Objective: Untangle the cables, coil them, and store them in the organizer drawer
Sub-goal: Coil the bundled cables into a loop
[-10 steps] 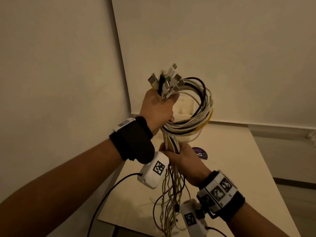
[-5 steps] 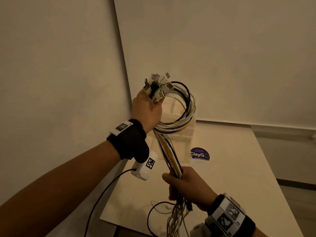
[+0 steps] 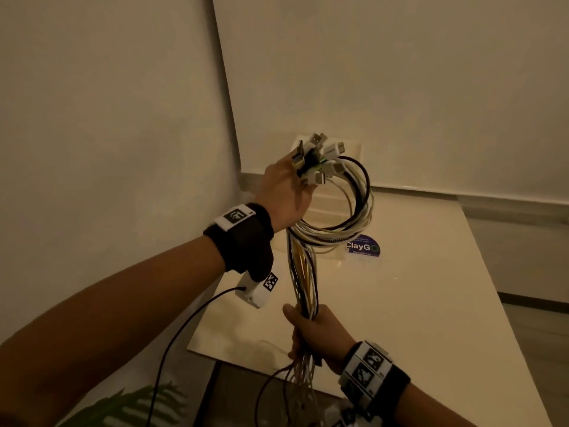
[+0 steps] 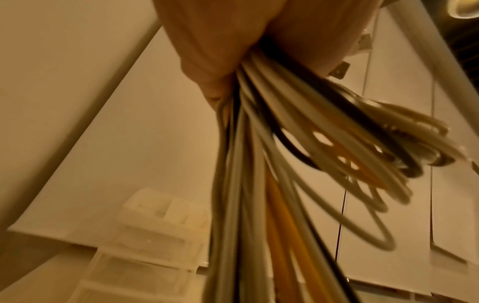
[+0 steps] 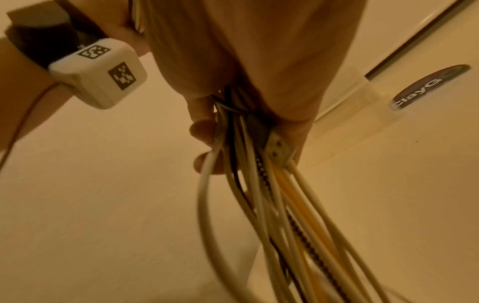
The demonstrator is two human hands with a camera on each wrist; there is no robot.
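Note:
A bundle of white, black and yellow cables (image 3: 303,272) runs between my two hands above the table. My left hand (image 3: 284,192) is raised and grips the top of the bundle, where several plugs (image 3: 317,158) fan out and one loop (image 3: 360,208) hangs to the right. My right hand (image 3: 314,334) grips the straight strands lower down, fingers curled round them. Loose ends (image 5: 285,215) trail below it. The white organizer drawer unit (image 4: 145,242) stands behind the loop against the wall, mostly hidden in the head view. Both grips show close in the wrist views: left hand (image 4: 228,41), right hand (image 5: 246,71).
The pale table (image 3: 415,318) fills the right and ends near my body at its front edge (image 3: 246,362). A round purple ClayGo sticker (image 3: 363,246) lies on it. Walls meet in a corner at the left. A black wire (image 3: 184,318) hangs from my left wrist camera.
My right hand has slid down the bundle, away from the left hand, drawing the strands straight. The left hand with the loop has shifted slightly farther away over the organizer.

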